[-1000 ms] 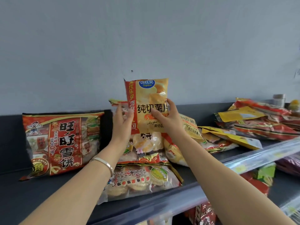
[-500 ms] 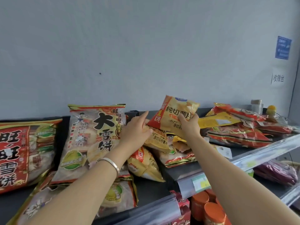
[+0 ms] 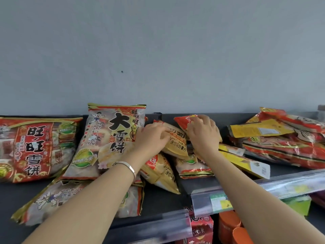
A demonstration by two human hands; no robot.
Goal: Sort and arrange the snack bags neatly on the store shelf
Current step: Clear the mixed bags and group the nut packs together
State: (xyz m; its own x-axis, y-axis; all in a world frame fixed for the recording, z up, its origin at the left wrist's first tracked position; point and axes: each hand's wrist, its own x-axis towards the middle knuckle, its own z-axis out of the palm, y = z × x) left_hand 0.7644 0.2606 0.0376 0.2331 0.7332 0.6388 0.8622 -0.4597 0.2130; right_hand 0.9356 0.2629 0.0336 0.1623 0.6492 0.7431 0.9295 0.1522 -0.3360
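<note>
Settling the red-cornered chip bag (image 3: 182, 121) onto the heap of small bags in the middle of the shelf (image 3: 299, 180) is judged to be the step in hand. At the far left a big red cracker bag (image 3: 35, 148) is propped against the back wall, a tall cracker bag (image 3: 109, 138) leans beside it, and a flat bag (image 3: 70, 199) lies near the front edge.

The left hand (image 3: 151, 138) is laid palm down on the yellow chip bag (image 3: 175, 143) with bent fingers; whether the bag is gripped or only pressed cannot be told. Just to its right, the right hand (image 3: 204, 136) is curled over the red-cornered chip bag, which is held under the fingers. Both forearms are stretched forward to the far side of the shelf, wrists about level.

The heap is best steadied from the left while the held bag is lowered flat, since a lower chip bag (image 3: 161, 173) already sags toward the near edge. A loose pile (image 3: 281, 138) at the right is not yet sorted.
</note>
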